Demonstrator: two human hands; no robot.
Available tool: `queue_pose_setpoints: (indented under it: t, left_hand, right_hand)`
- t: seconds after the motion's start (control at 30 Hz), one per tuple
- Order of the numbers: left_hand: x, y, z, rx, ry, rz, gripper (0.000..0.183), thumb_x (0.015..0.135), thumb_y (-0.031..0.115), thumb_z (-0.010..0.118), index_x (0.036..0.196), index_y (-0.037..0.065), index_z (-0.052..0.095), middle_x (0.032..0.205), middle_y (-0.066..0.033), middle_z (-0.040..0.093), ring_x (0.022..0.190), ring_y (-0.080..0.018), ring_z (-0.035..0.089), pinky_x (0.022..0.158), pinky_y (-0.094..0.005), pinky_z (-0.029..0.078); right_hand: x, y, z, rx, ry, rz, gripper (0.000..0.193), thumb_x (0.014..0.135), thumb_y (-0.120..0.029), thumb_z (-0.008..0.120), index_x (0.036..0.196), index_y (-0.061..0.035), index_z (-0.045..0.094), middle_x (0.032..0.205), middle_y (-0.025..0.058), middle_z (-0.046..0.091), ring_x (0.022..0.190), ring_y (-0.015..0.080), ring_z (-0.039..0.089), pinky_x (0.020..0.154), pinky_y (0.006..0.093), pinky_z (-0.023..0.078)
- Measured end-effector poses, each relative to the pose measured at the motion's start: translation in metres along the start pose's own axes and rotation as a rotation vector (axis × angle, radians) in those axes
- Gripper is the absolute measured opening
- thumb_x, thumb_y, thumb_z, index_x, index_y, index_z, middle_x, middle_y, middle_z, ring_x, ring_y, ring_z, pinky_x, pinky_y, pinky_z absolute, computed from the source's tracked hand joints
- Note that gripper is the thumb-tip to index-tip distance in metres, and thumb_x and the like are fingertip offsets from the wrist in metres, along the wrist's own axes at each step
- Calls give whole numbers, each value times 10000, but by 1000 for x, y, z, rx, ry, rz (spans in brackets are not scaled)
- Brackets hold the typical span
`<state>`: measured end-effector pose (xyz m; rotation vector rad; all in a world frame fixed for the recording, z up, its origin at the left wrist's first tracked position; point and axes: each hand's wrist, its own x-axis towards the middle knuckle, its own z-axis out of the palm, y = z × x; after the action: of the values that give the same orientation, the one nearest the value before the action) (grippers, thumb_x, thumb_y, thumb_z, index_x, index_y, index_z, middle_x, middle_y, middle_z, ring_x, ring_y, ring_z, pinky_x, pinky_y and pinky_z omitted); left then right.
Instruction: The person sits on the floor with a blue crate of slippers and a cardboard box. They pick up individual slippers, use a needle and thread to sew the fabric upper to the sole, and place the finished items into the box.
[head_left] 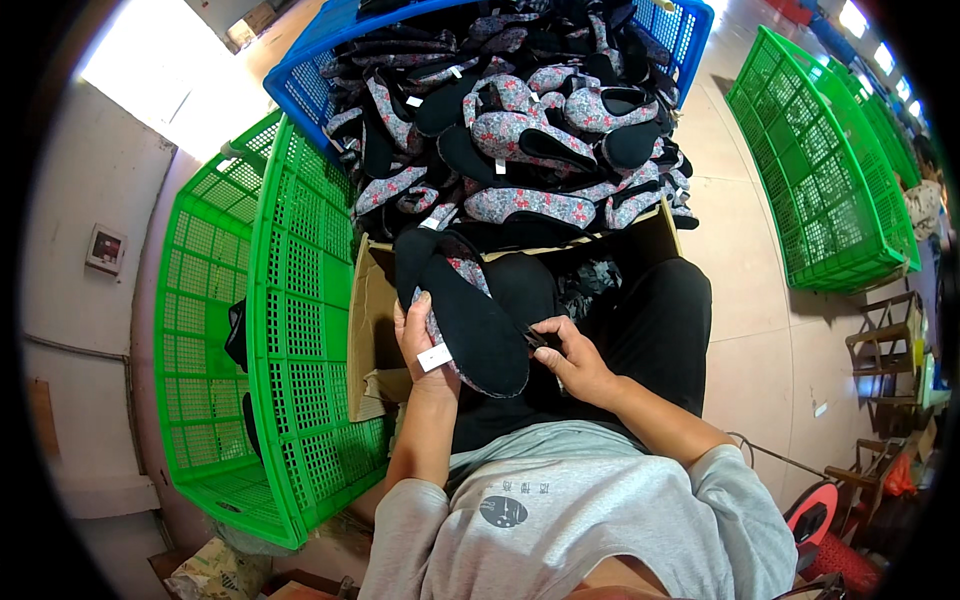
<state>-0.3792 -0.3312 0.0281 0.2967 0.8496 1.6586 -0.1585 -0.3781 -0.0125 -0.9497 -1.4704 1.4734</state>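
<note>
My left hand (pixel 418 338) is closed round a pair of slippers (pixel 476 330), held over my lap with the black soles facing up. Grey and red floral cloth shows along their edges, and a white tag (pixel 434 358) hangs beside my fingers. My right hand (pixel 574 360) pinches a small dark pointed tool (pixel 532 340) that looks like thread snips. Its tip is beside the edge of the nearer sole; whether it touches is too small to tell.
Ahead, a blue crate (pixel 300 75) is heaped with floral slippers (pixel 530 140). An open cardboard box (pixel 372 300) stands between it and my knees, with dark things inside. Green crates (pixel 310 330) stand close on my left; another green crate (pixel 815 170) and a wooden stool (pixel 885 335) are at right.
</note>
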Motion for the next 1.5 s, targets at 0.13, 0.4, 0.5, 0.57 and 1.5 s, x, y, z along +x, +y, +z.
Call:
queue_pose_setpoints:
  t: [0.13, 0.4, 0.5, 0.57, 1.5]
  left_hand:
    - [-3, 0, 4, 22, -15, 0, 256, 885, 83, 591, 1131, 80, 661, 1015, -58, 695, 891, -194, 694, 806, -347, 597]
    - [-5, -4, 8, 15, 16, 1, 185, 881, 56, 596, 1051, 90, 662, 942, -44, 698, 823, -175, 693, 752, -325, 596]
    - [-6, -3, 14, 33, 3, 17, 172, 882, 55, 598, 1039, 88, 661, 935, -42, 697, 816, -164, 691, 747, -314, 592]
    - [-8, -3, 13, 45, 3, 24, 170, 884, 55, 598, 1040, 86, 659, 936, -39, 696, 816, -155, 688, 748, -306, 589]
    - [-9, 30, -1, 7, -12, -118, 395, 948, 314, 539, 1228, 52, 636, 1153, -110, 689, 1044, -258, 673, 924, -414, 558]
  right_hand:
    - [3, -10, 1, -114, 2, -44, 286, 995, -143, 586, 1237, -17, 499, 1092, 110, 614, 1008, 184, 625, 902, 315, 494]
    - [5, -7, 2, -150, 31, -74, 270, 988, -146, 592, 1215, -17, 525, 1076, 117, 609, 1000, 222, 616, 905, 329, 480]
    - [4, 5, 3, -110, 47, -86, 243, 994, -130, 574, 1204, -17, 530, 1081, 114, 601, 975, 210, 615, 890, 324, 484]
    - [5, 0, 4, -136, 58, -121, 218, 1003, -125, 560, 1196, -28, 529, 1039, 97, 611, 901, 175, 607, 833, 296, 485]
    - [16, -1, -16, 460, 475, 336, 254, 947, -108, 635, 1181, -100, 538, 960, 29, 688, 630, 34, 513, 460, 165, 331]
